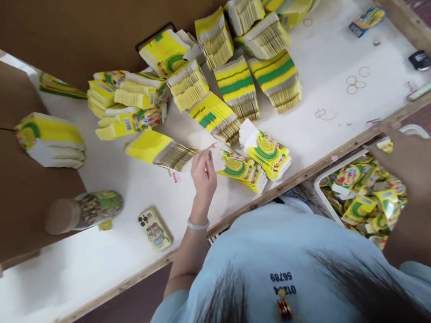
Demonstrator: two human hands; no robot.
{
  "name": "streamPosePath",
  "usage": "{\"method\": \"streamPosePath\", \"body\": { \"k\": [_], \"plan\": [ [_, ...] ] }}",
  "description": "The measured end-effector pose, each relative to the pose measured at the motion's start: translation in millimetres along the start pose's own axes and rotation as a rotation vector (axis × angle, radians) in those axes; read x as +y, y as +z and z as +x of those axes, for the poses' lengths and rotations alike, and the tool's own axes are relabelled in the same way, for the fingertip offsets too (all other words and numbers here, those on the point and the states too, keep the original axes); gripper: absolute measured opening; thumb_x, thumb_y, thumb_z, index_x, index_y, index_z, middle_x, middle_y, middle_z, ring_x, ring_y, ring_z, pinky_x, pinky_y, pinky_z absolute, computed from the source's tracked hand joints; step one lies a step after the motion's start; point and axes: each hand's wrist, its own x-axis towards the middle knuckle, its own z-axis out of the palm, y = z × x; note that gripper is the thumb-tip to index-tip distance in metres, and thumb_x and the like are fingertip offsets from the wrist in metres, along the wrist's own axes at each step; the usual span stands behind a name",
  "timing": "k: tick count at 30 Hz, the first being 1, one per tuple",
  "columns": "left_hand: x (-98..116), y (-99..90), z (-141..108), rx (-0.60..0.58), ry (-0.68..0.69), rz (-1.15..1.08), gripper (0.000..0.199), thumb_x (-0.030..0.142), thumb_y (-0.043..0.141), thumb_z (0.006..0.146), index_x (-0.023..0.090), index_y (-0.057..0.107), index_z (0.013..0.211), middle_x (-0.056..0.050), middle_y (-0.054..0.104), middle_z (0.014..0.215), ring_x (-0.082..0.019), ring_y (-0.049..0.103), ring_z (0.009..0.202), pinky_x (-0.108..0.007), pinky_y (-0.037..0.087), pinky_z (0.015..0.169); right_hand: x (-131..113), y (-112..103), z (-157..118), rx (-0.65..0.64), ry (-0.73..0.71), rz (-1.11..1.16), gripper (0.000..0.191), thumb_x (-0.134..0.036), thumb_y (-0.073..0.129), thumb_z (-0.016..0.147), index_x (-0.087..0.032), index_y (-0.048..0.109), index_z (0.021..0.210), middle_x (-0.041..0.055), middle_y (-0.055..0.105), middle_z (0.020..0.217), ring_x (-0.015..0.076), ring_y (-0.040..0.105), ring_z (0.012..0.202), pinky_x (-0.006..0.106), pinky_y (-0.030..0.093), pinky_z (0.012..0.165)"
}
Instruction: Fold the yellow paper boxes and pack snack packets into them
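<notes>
My left hand (203, 175), with a pale bangle at the wrist, is above the white table, its fingers bent and pressed together. Its fingertips lie beside the white flaps of a fanned stack of flat yellow-green cartons (238, 168); whether they pinch anything is hidden. A second stack of cartons (269, 152) lies against that one on the right. To the left of the hand is a yellow stack of folded cartons (151, 149). My right hand (413, 161) is smeared by motion over the right side of a white bin (325, 182) full of small filled cartons (363, 194).
Bundles of flat cartons (235, 83) crowd the table's back. Rubber bands (355, 85) and a blue box (368, 20) lie at right. A phone (155, 229) and a jar (100, 209) are at left. A wooden rim (302, 178) edges the table before my body.
</notes>
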Motion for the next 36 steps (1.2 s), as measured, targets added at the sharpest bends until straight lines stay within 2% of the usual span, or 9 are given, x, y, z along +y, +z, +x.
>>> {"method": "streamPosePath", "body": {
  "k": [4,7,9,14,18,22,27,30,36],
  "plan": [
    [37,-0.2,-7,0.074,-0.039,-0.146,0.047,0.05,0.044,0.106,0.018,0.077,0.095,0.001,0.059,0.06,-0.012,0.052,0.053,-0.026,0.046,0.061,-138,15,-21,0.009,-0.329,0.536,0.047,-0.052,0.057,0.098,-0.021,0.061,0.134,0.0204,0.069,0.131,0.0339,0.067,0.124,0.057,0.053,0.107],
    [62,-4.1,-12,0.084,-0.08,-0.217,0.044,0.05,0.046,0.105,0.018,0.077,0.105,-0.003,0.073,0.079,-0.013,0.06,0.06,-0.027,0.049,0.063,-222,40,-39,-0.08,-0.559,0.792,0.051,-0.051,0.062,0.097,-0.024,0.054,0.139,0.0146,0.071,0.129,0.0297,0.07,0.118,0.048,0.059,0.101],
    [72,-8.4,-15,0.113,-0.149,-0.26,0.045,0.052,0.047,0.104,0.019,0.077,0.103,-0.005,0.075,0.087,-0.016,0.067,0.073,-0.028,0.052,0.069,-249,55,-50,-0.138,-0.592,0.842,0.046,-0.05,0.061,0.098,-0.024,0.056,0.135,0.0136,0.074,0.12,0.0287,0.073,0.107,0.045,0.061,0.093],
    [74,-12.0,-26,0.082,-0.289,-0.416,0.062,0.071,0.038,0.099,0.024,0.067,0.128,-0.011,0.073,0.112,-0.027,0.068,0.115,-0.038,0.057,0.091,-252,69,-60,-0.162,-0.554,0.853,0.035,-0.05,0.051,0.102,-0.024,0.062,0.122,0.0123,0.077,0.104,0.0266,0.075,0.093,0.041,0.062,0.087],
    [70,-0.5,-41,-0.244,-0.144,-0.548,0.102,0.087,0.057,0.078,0.028,0.034,0.158,-0.017,0.05,0.154,-0.036,0.043,0.149,-0.049,0.044,0.118,-252,62,-58,-0.02,-0.47,0.943,0.033,-0.042,0.036,0.107,-0.026,0.062,0.121,0.0109,0.075,0.108,0.0278,0.071,0.112,0.05,0.053,0.108],
    [68,10.0,-55,-0.497,-0.152,-0.618,0.077,0.073,0.054,0.09,0.023,0.049,0.148,-0.018,0.058,0.143,-0.036,0.053,0.141,-0.05,0.042,0.12,-261,59,-58,0.011,-0.4,0.964,0.034,-0.044,0.033,0.107,-0.028,0.061,0.119,0.008,0.073,0.109,0.0291,0.064,0.128,0.059,0.035,0.124],
    [64,11.1,-64,-0.404,-0.318,-0.627,0.054,0.068,0.052,0.095,0.023,0.066,0.122,-0.012,0.07,0.114,-0.028,0.068,0.107,-0.042,0.057,0.098,-260,64,-60,-0.131,-0.218,1.055,0.04,-0.056,0.036,0.105,-0.025,0.061,0.11,0.008,0.074,0.097,0.0249,0.073,0.091,0.043,0.06,0.088],
    [65,7.9,-68,-0.38,-0.4,-0.682,0.051,0.063,0.05,0.099,0.022,0.067,0.123,-0.01,0.072,0.108,-0.023,0.069,0.096,-0.037,0.058,0.09,-256,70,-63,-0.259,-0.081,1.137,0.04,-0.064,0.048,0.1,-0.026,0.059,0.104,0.0004,0.065,0.071,0.0183,0.063,0.061,0.032,0.054,0.058],
    [73,-0.2,-72,-0.378,-0.535,-0.785,0.054,0.065,0.052,0.097,0.021,0.068,0.125,-0.011,0.075,0.113,-0.028,0.071,0.104,-0.04,0.059,0.092,-245,78,-78,-0.439,-0.082,1.291,0.054,-0.061,0.056,0.098,-0.03,0.038,0.137,-0.0051,0.059,0.07,0.016,0.061,0.056,0.029,0.054,0.056]
  ]
}}
